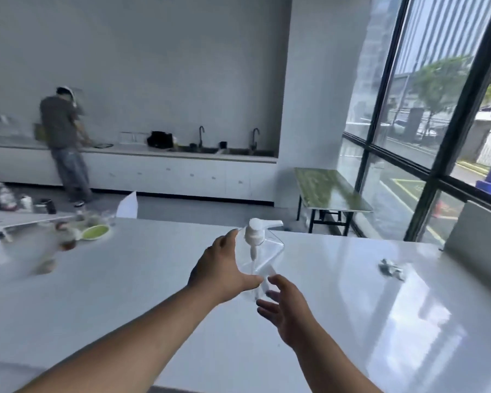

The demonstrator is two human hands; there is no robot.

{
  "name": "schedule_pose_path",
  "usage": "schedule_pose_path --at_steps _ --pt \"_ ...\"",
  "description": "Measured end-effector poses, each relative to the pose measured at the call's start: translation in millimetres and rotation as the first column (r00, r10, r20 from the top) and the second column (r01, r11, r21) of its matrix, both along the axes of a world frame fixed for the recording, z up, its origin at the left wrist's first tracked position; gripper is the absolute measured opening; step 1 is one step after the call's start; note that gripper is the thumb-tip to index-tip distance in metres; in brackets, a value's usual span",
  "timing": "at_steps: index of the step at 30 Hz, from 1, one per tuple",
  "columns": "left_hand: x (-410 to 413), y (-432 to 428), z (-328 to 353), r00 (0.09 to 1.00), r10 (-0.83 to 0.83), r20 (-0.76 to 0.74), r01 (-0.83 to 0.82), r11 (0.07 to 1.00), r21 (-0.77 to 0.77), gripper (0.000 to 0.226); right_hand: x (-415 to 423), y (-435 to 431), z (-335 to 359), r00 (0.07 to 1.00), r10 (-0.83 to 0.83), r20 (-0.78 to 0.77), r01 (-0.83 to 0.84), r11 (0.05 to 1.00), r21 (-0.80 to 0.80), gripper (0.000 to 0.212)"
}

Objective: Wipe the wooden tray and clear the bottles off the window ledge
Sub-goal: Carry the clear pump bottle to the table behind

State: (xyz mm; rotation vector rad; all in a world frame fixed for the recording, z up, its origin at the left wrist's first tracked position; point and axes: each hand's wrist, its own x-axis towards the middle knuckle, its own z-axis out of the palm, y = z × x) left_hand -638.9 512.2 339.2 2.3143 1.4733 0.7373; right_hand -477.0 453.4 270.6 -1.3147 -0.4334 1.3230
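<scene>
**One clear pump bottle, two hands around it over the white surface**

One clear pump bottle in play, square-shouldered, with a white pump head whose spout points right; a thin dip tube runs down inside it; whether any liquid sits in it cannot be told, it looks see-through all the way down. It is held above the white surface, near the middle of it, tilted a little.

Two bare hands, both arms stretched forward from the bottom edge; the left hand has the bottle, palm against its left side, thumb hooked under toward the base and fingers reaching up by the shoulder near the pump; that grasp is wrapped on the bottle. The right hand sits just below and right of the base, fingers spread and loosely curled, palm turned toward the bottle; its fingertips look to be at the bottle's lower edge, though blur makes contact hard to call; it is not clamped on anything.

On the right of the surface, one crumpled grey-and-white wad, well apart from the hands; at the far left, a blurred cluster of several items, among them one green plate and a brown-topped jar; exact count there cannot be told.

Beyond, one person stands at a long counter with two taps; one green-topped folding table stands by the big window.
</scene>
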Motion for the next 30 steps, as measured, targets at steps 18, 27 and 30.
schedule_pose_path --at_steps 18,27,30 --pt "-213.0 187.6 -118.5 0.912 0.391 -0.122 -0.408 0.893 -0.188 0.132 -209.1 229.9 -114.6 0.933 0.354 -0.062 -0.359 0.917 -0.174 0.015" --pt "-221.5 328.6 -208.1 0.901 0.393 -0.184 -0.432 0.847 -0.31 0.127 -219.3 376.9 -207.4 0.942 0.299 -0.15 -0.333 0.885 -0.326 0.022" --pt "-219.3 366.4 -228.5 0.916 0.36 -0.18 -0.401 0.85 -0.342 0.126 -216.6 406.0 -230.5 0.954 0.25 -0.167 -0.294 0.89 -0.348 0.046"
